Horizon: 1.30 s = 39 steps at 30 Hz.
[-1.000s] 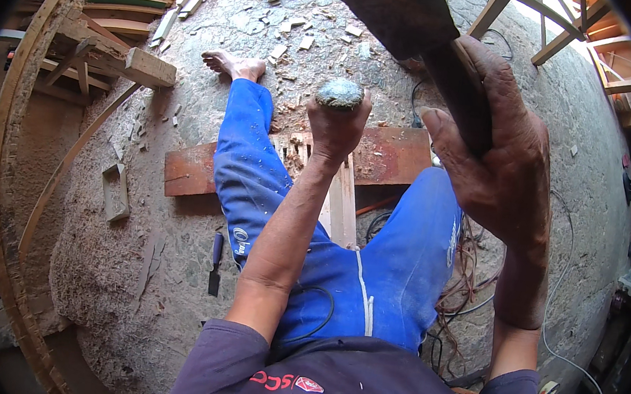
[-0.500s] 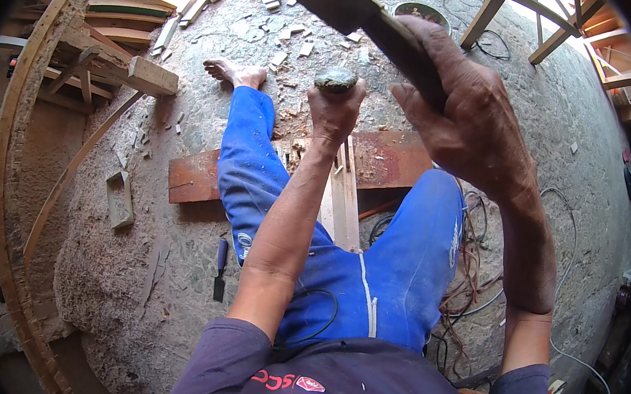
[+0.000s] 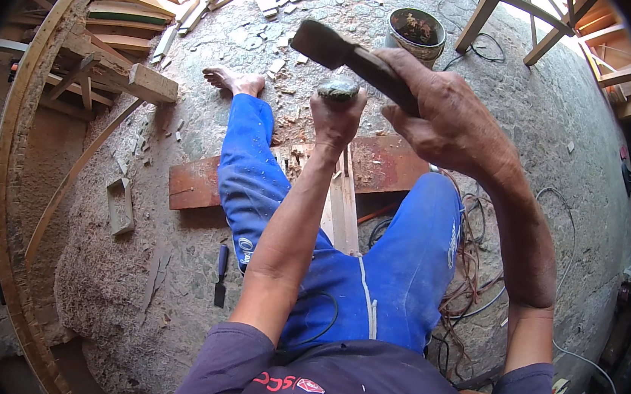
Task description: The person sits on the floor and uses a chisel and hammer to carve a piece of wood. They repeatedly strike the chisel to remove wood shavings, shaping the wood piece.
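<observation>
My left hand (image 3: 333,126) grips an upright tool, its worn round top (image 3: 338,88) pointing up at me; its lower end is hidden. My right hand (image 3: 444,122) is closed on a dark-handled hammer (image 3: 322,46), whose flat, broad head hangs above and left of that top, apart from it in the picture. Below them, pale wood lengths (image 3: 342,215) run between my legs and meet a reddish-brown board (image 3: 195,184) lying crosswise, with chips and shavings on it. A loose blade tool with a dark handle (image 3: 222,271) lies on the floor by my left leg.
Curved timber frames (image 3: 22,131) and a stack of boards line the left. A small wooden box (image 3: 119,205) lies on the floor. Tangled cables (image 3: 472,265) run beside my right leg. A bucket (image 3: 413,54) and wooden trestle (image 3: 485,16) stand ahead; offcuts (image 3: 269,6) are scattered around.
My right hand has swung down and to the left with the hammer, bringing its head lower toward my left hand and uncovering the bucket behind. My left hand has barely moved.
</observation>
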Available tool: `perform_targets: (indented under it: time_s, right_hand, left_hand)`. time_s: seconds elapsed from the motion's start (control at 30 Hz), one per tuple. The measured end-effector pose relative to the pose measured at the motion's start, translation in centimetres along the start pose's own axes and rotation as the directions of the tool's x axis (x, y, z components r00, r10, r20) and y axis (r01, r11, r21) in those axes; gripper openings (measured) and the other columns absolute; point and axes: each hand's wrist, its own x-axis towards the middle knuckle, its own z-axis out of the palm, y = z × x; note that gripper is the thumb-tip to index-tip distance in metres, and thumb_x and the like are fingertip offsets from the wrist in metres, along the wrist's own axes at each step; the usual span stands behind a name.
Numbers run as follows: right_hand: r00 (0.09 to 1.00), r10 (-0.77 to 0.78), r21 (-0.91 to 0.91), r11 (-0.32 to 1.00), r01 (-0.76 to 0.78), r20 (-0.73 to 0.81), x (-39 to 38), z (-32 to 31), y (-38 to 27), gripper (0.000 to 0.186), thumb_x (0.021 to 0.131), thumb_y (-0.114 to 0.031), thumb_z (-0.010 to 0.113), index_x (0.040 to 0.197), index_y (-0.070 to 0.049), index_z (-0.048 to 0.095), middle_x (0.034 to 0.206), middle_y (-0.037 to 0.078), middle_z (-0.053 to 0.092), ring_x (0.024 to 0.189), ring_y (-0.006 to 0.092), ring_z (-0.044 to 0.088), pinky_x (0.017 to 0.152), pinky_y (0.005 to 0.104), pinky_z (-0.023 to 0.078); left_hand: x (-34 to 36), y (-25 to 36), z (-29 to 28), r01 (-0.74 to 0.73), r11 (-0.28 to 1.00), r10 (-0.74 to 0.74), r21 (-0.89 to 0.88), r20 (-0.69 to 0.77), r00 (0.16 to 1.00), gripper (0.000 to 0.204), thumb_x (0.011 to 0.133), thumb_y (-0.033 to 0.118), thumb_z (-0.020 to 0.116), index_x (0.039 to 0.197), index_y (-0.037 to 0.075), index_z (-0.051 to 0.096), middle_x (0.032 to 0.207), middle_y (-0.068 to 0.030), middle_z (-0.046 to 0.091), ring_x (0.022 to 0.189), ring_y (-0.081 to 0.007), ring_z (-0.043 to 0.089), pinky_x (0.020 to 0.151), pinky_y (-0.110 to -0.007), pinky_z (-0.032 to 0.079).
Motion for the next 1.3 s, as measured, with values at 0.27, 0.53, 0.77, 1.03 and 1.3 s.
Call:
perform_targets:
  time_s: [0.27,0.53,0.77,1.03,1.3]
  right_hand:
    - [0.933,0.038,-0.152,0.983,-0.098,-0.359,4.5,-0.1,0.3,0.053,0.095,-0.004,0.063,0.146,-0.009,0.047,0.097,0.022,0.074,0.080,0.0234,0.076,0.076,0.0410,0.064]
    - [0.961,0.218,-0.009,0.976,-0.220,0.172,-4.2,3.6,3.0,0.057,0.089,-0.010,0.066,0.143,-0.010,0.049,0.106,0.025,0.071,0.100,0.0415,0.071,0.088,0.0489,0.054]
    - [0.946,0.323,0.302,0.904,-0.302,-0.021,-8.1,4.2,3.2,0.064,0.090,-0.012,0.073,0.148,-0.005,0.049,0.128,0.019,0.068,0.123,0.0296,0.064,0.109,0.0422,0.044]
    - [0.762,0.638,0.566,0.590,-0.576,0.112,-11.0,4.6,3.6,0.069,0.091,-0.009,0.074,0.153,-0.008,0.044,0.072,-0.008,0.050,0.057,0.0033,0.047,0.052,0.0231,0.042]
    - [0.799,0.599,0.610,0.614,-0.502,0.055,-10.8,6.1,3.1,0.070,0.091,-0.009,0.074,0.154,-0.010,0.043,0.070,-0.006,0.052,0.054,0.0044,0.048,0.048,0.0236,0.041]
  left_hand:
    - [0.7,-0.1,0.3,0.115,0.989,-0.114,-0.098,0.023,0.993,0.015,0.084,0.007,0.070,0.071,0.000,0.069,0.066,0.0011,0.069,0.060,-0.0061,0.062,0.057,-0.031,0.048]
    - [-10.7,4.5,-0.9,-0.321,0.921,0.279,0.219,0.203,0.939,0.020,0.084,0.015,0.082,0.082,0.008,0.063,0.070,-0.0073,0.064,0.064,-0.0228,0.066,0.060,-0.034,0.052]
    - [-8.4,3.1,-3.3,-0.391,0.813,0.320,0.432,0.229,0.919,0.022,0.084,0.011,0.084,0.086,0.006,0.062,0.071,-0.0040,0.061,0.061,-0.0174,0.059,0.058,-0.033,0.048]
    - [-5.6,7.6,-1.0,-0.118,0.977,0.107,0.175,0.072,0.992,0.027,0.089,0.026,0.081,0.082,0.007,0.063,0.073,-0.0012,0.064,0.064,-0.0186,0.060,0.065,-0.036,0.045]
    - [-3.1,3.4,-1.1,-0.070,0.955,0.049,0.287,0.081,0.996,0.033,0.089,0.038,0.078,0.083,0.007,0.068,0.074,-0.0037,0.070,0.075,-0.0269,0.069,0.079,-0.041,0.048]
